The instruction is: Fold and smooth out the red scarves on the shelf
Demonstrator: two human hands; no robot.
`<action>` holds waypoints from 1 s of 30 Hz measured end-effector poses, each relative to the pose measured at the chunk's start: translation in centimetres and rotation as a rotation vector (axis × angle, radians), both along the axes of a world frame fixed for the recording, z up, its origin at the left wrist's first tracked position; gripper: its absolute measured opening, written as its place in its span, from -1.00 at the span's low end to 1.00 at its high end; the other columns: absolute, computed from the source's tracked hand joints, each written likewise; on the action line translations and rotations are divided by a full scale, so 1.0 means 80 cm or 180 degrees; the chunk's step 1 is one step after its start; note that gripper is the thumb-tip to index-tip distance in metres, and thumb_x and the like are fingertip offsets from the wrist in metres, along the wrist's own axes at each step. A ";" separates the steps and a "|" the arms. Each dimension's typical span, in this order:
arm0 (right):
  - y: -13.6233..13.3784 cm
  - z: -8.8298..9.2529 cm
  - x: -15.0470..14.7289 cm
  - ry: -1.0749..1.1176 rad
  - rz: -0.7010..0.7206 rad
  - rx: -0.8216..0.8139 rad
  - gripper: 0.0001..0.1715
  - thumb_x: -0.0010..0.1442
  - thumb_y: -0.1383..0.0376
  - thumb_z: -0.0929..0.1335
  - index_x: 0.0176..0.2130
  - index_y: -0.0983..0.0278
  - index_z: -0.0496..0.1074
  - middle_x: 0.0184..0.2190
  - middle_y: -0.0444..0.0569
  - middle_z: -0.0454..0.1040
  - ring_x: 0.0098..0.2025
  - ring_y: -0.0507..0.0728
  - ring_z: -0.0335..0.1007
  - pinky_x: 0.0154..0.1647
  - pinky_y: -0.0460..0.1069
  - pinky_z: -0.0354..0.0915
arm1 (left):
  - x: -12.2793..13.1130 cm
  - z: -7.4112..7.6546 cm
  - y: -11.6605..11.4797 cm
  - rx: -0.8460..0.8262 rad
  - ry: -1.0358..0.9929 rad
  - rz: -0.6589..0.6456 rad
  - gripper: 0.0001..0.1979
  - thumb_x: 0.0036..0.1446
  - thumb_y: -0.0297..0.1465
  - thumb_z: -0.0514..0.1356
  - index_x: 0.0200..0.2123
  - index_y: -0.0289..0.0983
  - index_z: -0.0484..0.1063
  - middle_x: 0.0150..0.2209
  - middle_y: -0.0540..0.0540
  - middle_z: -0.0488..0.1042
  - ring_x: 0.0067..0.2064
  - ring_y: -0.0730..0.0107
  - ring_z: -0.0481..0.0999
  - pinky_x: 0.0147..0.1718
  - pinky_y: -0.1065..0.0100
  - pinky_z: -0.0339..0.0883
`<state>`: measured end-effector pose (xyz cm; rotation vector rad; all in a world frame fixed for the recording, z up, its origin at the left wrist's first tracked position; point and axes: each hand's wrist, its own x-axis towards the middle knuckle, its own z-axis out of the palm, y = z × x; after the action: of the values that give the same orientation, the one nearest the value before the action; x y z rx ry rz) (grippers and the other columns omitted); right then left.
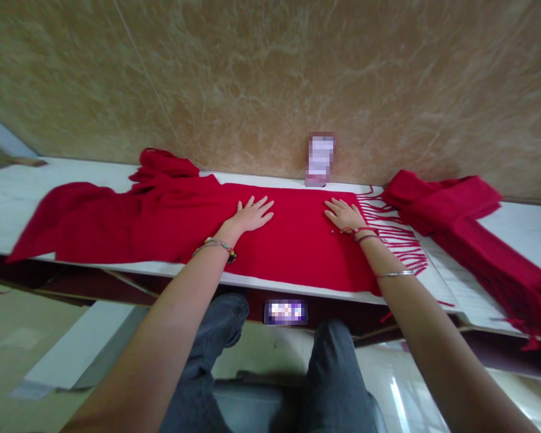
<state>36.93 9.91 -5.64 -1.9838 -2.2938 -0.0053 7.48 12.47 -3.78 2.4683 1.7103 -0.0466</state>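
A red fringed scarf (293, 246) lies along the white table, flat in the middle and bunched toward the left. My left hand (253, 214) rests on the flat part with its fingers spread. Nearer the fringed right end, my right hand (344, 214) lies palm down on the same cloth, fingers apart. Neither hand grips anything. The tassels (399, 234) fan out on the table under and beyond my right wrist.
Another red scarf (460, 222) lies loosely folded at the right. A blurred-out phone (320, 157) leans on the marbled wall behind the table (90, 168). A second blurred screen (285, 313) sits below the front edge. A white board (79, 346) is at lower left.
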 end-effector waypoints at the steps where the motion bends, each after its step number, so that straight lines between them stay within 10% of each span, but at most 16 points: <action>1: 0.000 0.000 0.000 0.0007 0.0017 -0.0017 -0.38 0.31 0.05 0.02 0.26 0.16 0.10 0.32 0.00 0.01 0.33 0.21 -0.11 0.24 0.29 -0.05 | 0.003 0.006 0.002 -0.0122 0.0024 0.0045 -0.38 0.23 -0.05 -0.17 0.32 -0.07 -0.11 0.36 0.00 -0.23 0.34 -0.13 -0.28 0.18 -0.26 -0.31; 7: 0.004 -0.001 -0.002 0.0006 0.0184 0.0027 -0.39 0.31 0.06 0.04 0.26 0.17 0.11 0.31 0.00 0.01 0.32 0.23 -0.10 0.23 0.30 -0.05 | 0.036 0.017 0.021 -0.0243 0.0130 0.0474 -0.35 0.26 -0.10 -0.21 0.31 -0.32 -0.06 0.35 -0.25 -0.17 0.33 -0.17 -0.18 0.19 -0.18 -0.16; 22: 0.020 0.006 -0.007 0.0230 0.0135 0.0196 -0.44 0.29 0.17 0.11 0.18 0.32 0.26 0.23 0.08 0.21 0.26 0.21 0.06 0.22 0.19 0.05 | 0.011 -0.011 0.033 0.0272 -0.0071 0.0255 -0.43 0.28 -0.12 -0.19 0.31 -0.15 -0.04 0.35 -0.10 -0.13 0.34 0.04 -0.15 0.24 -0.03 -0.21; 30: -0.042 0.050 0.010 0.0103 0.0557 0.0284 -0.40 0.29 0.21 0.10 0.22 0.44 0.18 0.21 0.13 0.22 0.26 0.21 0.07 0.25 0.13 0.03 | 0.011 -0.016 0.029 0.0716 -0.0457 0.0150 -0.48 0.26 -0.22 -0.07 0.23 -0.29 0.18 0.29 -0.19 0.10 0.31 0.07 0.02 0.22 0.00 -0.09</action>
<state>37.77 6.55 -1.62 -1.7237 -2.3934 -0.0597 8.38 14.83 -5.09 2.5100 1.7988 0.3375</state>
